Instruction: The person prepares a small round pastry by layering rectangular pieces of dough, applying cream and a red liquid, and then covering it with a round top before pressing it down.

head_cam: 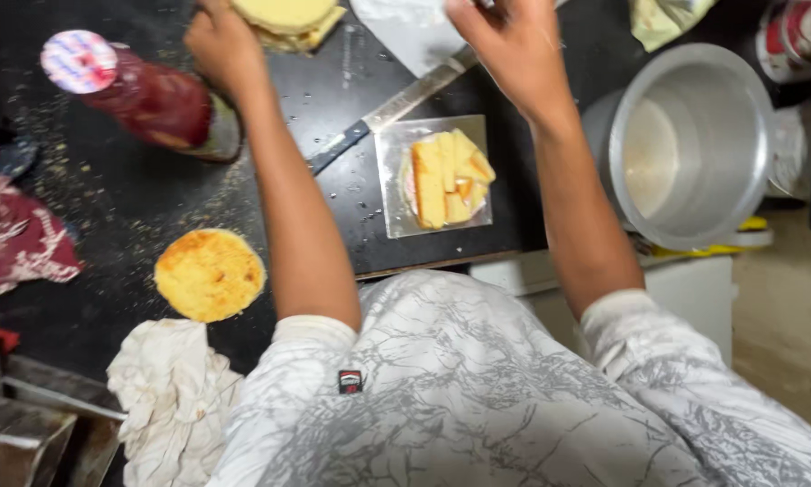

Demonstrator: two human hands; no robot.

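Note:
My left hand [223, 45] reaches to the far edge of the black counter [135, 207] and rests against a stack of pale yellow round cake layers [288, 20]; its fingers are hidden. My right hand [506, 47] is up at the top, fingers curled near a sheet of white paper [407, 29]; what it grips is cut off by the frame. Between my arms lies a square silver board [389, 203] carrying cut yellow cake pieces [447, 178]. A long knife [396, 106] lies slantwise just behind the board.
A red sauce bottle [148, 97] with a patterned cap lies at the left. One round golden cake layer [210, 274] sits near the front, beside a crumpled white cloth [173, 397]. A large metal pot [690, 144] stands at the right. Crumbs dot the counter.

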